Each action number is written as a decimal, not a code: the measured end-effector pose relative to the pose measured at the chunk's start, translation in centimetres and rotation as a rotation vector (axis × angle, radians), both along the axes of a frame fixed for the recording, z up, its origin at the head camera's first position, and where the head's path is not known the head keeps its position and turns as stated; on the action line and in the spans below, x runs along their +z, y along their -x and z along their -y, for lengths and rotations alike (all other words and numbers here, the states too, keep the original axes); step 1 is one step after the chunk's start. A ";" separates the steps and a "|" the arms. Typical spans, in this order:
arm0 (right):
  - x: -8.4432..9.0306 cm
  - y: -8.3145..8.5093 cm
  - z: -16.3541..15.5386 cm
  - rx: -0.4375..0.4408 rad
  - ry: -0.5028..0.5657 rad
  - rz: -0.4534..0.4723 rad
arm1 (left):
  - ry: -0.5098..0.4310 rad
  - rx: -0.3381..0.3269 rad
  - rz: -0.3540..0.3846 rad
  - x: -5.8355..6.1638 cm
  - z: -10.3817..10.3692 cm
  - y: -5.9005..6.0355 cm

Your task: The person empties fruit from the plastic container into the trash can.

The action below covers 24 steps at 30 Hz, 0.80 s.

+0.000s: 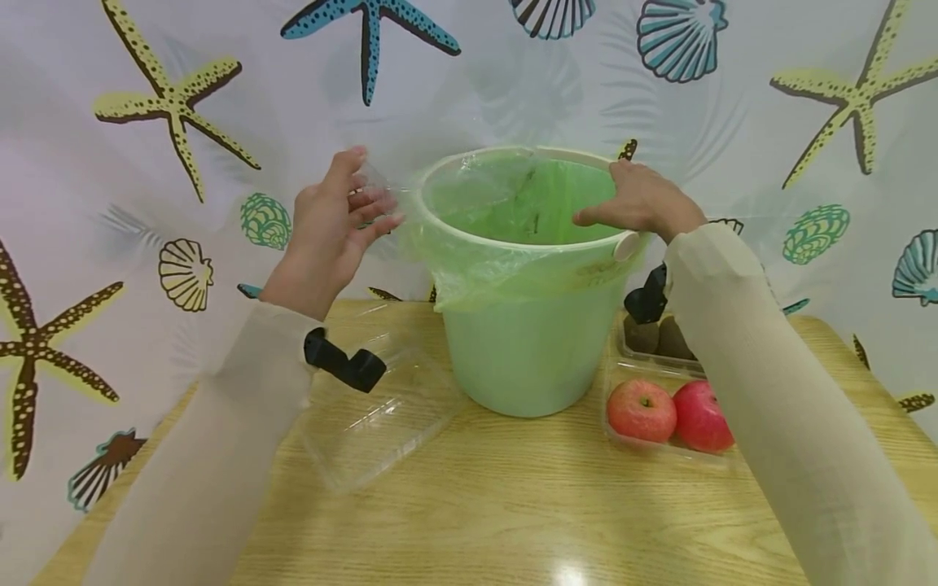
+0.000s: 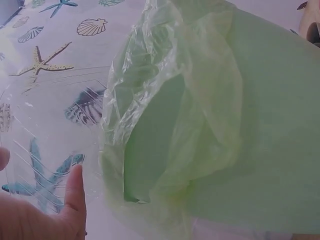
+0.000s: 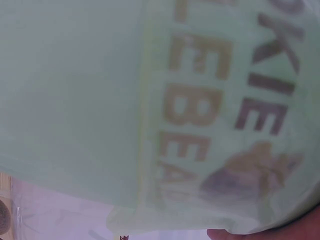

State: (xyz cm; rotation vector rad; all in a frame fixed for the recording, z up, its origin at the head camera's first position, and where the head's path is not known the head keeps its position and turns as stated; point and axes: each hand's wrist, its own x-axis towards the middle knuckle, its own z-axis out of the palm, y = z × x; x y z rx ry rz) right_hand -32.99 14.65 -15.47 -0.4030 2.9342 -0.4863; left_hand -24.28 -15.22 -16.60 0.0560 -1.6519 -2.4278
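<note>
A pale green bucket point(image 1: 529, 350) stands on the wooden table point(image 1: 476, 505), lined with a thin green bag point(image 1: 506, 213) folded over its rim. My left hand point(image 1: 370, 203) is just left of the rim and pinches a clear ribbed plastic piece point(image 2: 45, 130) between thumb and fingers. The bag's loose folded edge point(image 2: 165, 110) hangs beside that hand point(image 2: 50, 212). My right hand point(image 1: 632, 203) grips the right side of the rim, thumb pointing inward. The right wrist view is filled by the bucket wall point(image 3: 90, 100) with brown lettering.
An empty clear plastic tray point(image 1: 374, 419) lies on the table left of the bucket. On the right, a clear tray point(image 1: 663, 449) holds two red apples point(image 1: 670, 411), with brown kiwis point(image 1: 659, 338) behind. A starfish-and-shell curtain point(image 1: 183, 106) hangs close behind.
</note>
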 end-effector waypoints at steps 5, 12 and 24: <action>0.1 -0.1 0.0 0.007 -0.006 -0.002 | -0.051 -0.036 0.009 -0.3 1.4 -0.5; 0.1 -0.1 0.1 0.001 0.002 0.001 | -0.138 -0.065 0.026 -1.2 3.6 -1.6; 0.1 0.0 0.0 0.009 -0.004 0.002 | -0.295 -0.113 0.036 -2.6 7.4 -2.6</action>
